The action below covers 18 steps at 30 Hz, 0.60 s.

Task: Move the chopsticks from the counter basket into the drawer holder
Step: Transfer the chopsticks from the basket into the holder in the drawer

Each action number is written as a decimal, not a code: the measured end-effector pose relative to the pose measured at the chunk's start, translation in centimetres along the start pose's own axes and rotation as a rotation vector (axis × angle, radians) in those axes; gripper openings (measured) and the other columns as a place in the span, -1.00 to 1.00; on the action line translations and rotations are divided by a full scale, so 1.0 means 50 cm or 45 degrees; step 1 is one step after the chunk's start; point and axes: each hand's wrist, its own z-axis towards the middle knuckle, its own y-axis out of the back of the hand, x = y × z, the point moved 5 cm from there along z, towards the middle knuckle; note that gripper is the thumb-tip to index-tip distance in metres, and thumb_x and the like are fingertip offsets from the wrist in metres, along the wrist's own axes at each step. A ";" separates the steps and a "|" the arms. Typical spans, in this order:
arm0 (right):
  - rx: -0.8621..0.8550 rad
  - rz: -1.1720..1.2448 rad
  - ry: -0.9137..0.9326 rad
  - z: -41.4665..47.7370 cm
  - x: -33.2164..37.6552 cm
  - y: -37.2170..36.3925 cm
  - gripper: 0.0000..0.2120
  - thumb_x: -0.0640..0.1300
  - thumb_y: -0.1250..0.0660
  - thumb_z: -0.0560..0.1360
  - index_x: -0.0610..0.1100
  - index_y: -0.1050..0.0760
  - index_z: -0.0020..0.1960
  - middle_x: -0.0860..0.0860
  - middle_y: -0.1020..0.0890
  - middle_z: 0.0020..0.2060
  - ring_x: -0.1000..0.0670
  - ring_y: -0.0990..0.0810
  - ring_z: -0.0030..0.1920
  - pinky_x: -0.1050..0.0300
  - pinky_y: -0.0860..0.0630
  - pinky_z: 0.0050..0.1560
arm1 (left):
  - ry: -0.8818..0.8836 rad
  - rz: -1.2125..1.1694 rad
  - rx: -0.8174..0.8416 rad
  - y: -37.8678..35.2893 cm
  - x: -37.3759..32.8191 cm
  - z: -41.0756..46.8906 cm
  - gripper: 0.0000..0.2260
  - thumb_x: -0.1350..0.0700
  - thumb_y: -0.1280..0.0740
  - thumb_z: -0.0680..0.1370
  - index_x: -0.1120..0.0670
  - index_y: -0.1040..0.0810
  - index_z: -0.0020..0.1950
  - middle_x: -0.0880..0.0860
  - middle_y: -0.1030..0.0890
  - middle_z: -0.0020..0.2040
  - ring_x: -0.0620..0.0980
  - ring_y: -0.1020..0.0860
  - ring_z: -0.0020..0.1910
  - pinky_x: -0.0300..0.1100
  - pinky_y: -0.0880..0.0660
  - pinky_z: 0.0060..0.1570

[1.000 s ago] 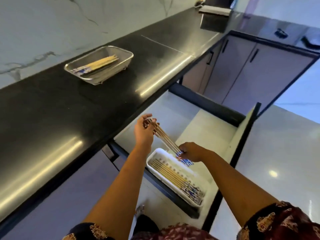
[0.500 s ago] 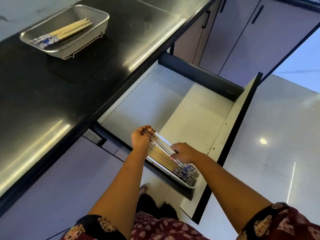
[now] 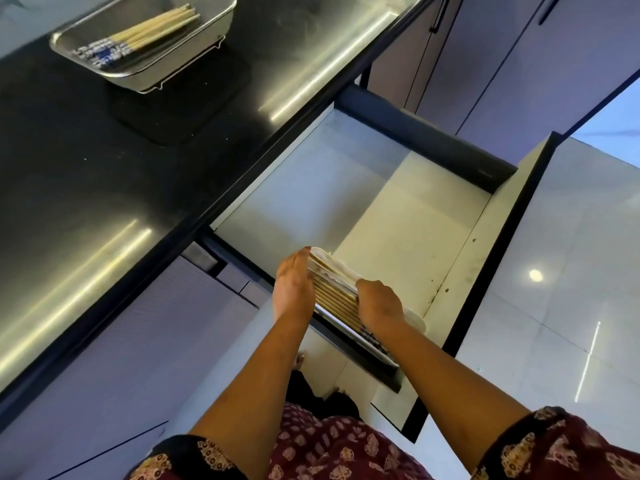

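Chopsticks part hidden by right hand, holder mostly covered

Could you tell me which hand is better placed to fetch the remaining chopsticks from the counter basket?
Probably the left hand: it is on the counter side, nearer the basket.

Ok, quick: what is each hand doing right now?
Left hand: open, flat against the tips of the wooden chopsticks in the white plastic drawer holder.
Right hand: palm down on the same chopsticks; grip cannot be told.
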 end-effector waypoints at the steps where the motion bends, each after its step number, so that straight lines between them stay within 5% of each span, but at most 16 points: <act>1: -0.009 -0.002 -0.025 -0.001 0.000 -0.002 -0.78 -0.29 -0.18 0.59 -0.21 -0.46 0.21 -0.16 -0.63 0.09 -0.15 -0.62 0.10 0.07 -0.55 0.06 | -0.044 0.041 -0.008 0.003 -0.001 -0.002 -0.61 0.36 -0.27 0.50 0.17 -0.46 0.33 0.14 -0.53 0.26 0.11 -0.44 0.30 -0.05 -0.40 0.31; 9: -0.031 -0.026 -0.068 -0.004 -0.001 -0.015 -0.76 -0.24 -0.24 0.58 -0.22 -0.46 0.24 -0.15 -0.62 0.13 -0.11 -0.63 0.12 0.08 -0.56 0.13 | 0.133 0.127 0.161 -0.007 0.040 -0.003 -0.42 0.25 -0.34 0.50 0.01 -0.23 0.48 0.11 -0.48 0.32 0.10 -0.38 0.35 0.12 -0.33 0.37; 18: -0.094 -0.295 0.084 -0.021 0.009 -0.002 -0.74 -0.23 -0.28 0.57 -0.20 -0.43 0.24 -0.11 -0.64 0.09 -0.09 -0.67 0.05 0.08 -0.58 0.06 | 0.075 0.266 0.308 -0.022 0.046 0.004 -0.46 0.13 -0.25 0.58 0.01 -0.13 0.51 0.04 -0.37 0.43 0.01 -0.29 0.45 0.05 0.04 0.49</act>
